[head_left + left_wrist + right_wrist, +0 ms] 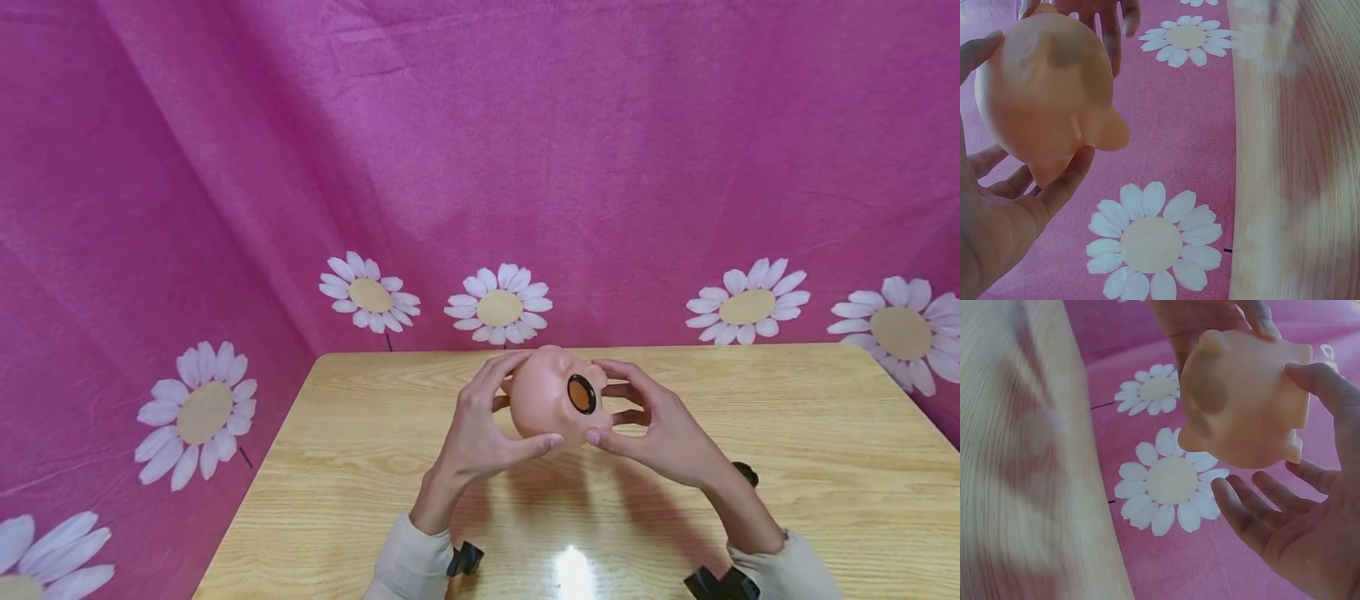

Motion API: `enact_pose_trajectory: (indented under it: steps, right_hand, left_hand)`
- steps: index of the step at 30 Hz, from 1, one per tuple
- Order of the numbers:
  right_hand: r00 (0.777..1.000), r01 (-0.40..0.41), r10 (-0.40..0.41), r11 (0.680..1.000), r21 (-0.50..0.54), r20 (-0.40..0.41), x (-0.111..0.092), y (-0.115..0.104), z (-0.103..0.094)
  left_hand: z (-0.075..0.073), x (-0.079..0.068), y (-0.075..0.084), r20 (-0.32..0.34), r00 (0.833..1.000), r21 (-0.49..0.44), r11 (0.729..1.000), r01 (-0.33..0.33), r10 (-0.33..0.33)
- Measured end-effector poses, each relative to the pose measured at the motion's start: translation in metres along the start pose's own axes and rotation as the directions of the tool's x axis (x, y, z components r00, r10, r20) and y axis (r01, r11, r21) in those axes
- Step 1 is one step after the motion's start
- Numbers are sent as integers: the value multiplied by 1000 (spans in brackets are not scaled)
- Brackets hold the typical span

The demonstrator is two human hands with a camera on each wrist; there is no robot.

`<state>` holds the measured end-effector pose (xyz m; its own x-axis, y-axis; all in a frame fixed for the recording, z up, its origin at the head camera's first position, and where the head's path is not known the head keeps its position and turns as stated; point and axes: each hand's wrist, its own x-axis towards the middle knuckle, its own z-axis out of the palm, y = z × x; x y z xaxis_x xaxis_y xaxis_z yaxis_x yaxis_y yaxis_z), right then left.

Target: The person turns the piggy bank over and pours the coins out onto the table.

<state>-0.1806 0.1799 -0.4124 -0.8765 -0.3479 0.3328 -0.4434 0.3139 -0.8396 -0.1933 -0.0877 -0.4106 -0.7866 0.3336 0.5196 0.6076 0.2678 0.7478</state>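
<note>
A pink piggy bank [536, 398] is held above the table, tipped so that its underside, with short stubby feet and a round black-rimmed plug [582, 394], faces up and to the right in the head view. My left hand [480, 425] grips its rounded body from the left, thumb in front and fingers behind. From the right, my right hand [660, 425] holds the foot end between thumb and fingers. In the left wrist view, an ear of the piggy bank [1047, 81] lies between the left fingers. The right wrist view shows the right thumb [1316, 378] against a foot.
Below the hands lies a wood-grain table [360, 467], its far edge close to a magenta cloth [570, 167] printed with white daisies. The cloth also hangs along the left side. Black straps with small mounts [467, 558] sit at both wrists.
</note>
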Motion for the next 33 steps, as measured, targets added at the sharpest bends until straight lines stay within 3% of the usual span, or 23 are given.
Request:
enact_pose_trajectory:
  steps: [4,10,15,20,27,33]
  right_hand:
    - [1000,20,-18,996,84,-19,1,3,2]
    - [988,132,-115,974,185,-102,1,4,8]
    - [963,208,-199,978,30,-179,2,0,9]
    - [933,255,-279,958,-129,-229,2,-2,8]
    - [923,252,-290,952,-171,-252,1,-5,6]
    - [908,308,-353,927,-213,-225,1,-6,6]
  left_hand:
    - [1,1,-1,18,1000,-21,1000,3,-3]
    - [3,2,-4,67,998,-70,997,10,-5]
    - [3,2,-7,98,995,-32,999,5,-2]
    - [1,1,-7,96,995,-48,999,11,-7]
    - [2,1,-6,72,993,-156,983,102,-92]
    - [6,0,-4,67,986,-241,956,165,-153]
